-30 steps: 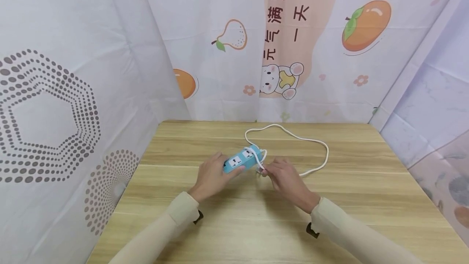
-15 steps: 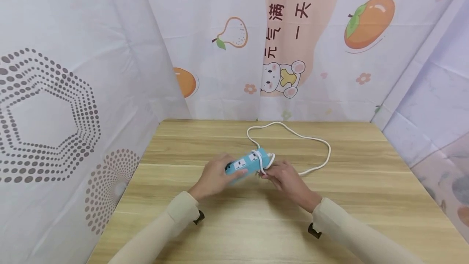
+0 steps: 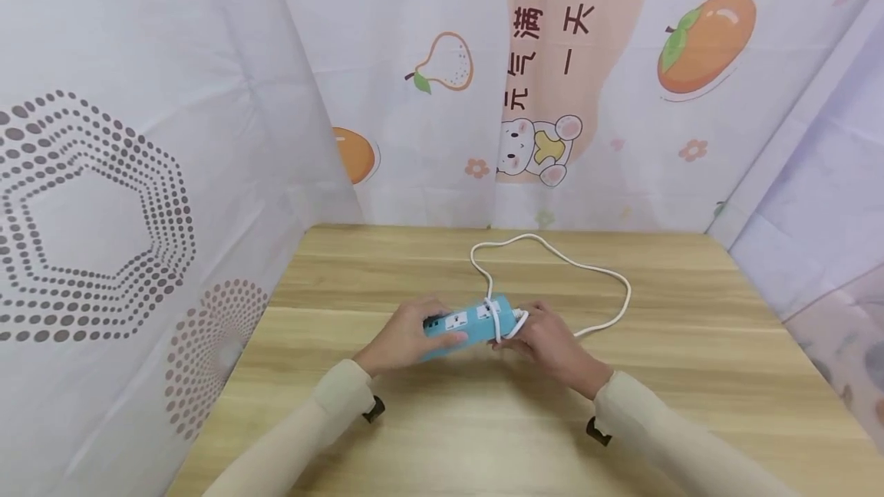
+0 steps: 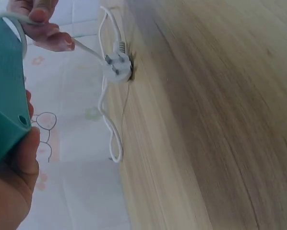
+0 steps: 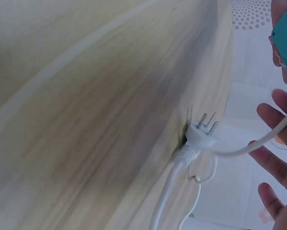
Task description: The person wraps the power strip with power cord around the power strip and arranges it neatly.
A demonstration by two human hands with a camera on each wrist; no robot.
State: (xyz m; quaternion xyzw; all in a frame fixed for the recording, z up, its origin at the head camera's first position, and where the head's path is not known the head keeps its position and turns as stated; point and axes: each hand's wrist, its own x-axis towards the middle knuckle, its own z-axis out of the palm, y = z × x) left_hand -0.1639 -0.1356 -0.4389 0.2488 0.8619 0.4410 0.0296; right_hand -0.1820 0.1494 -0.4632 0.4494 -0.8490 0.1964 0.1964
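Note:
My left hand (image 3: 397, 337) grips the left end of a light-blue power strip (image 3: 473, 326), thumb along its near side and fingers behind. The strip's white sockets face up, and it is raised above the table. A white cord (image 3: 573, 260) leaves its right end, and one turn of it crosses over the strip near that end. There my right hand (image 3: 552, 343) pinches the cord; in the right wrist view its other fingers (image 5: 275, 167) are spread. Below the hands the white three-pin plug (image 5: 199, 136) lies on the table, pins outward; the hands hide it in the head view.
The wood-grain table (image 3: 331, 274) is backed by a white printed curtain (image 3: 414, 136) at its far edge. Patterned curtains also hang at the left and right sides. The cord's loose loop lies on the table towards the back.
The strip has turned more level and shifted slightly right and nearer in the head view. The cord turn over its right end now lies straighter across it. Both hands keep their hold.

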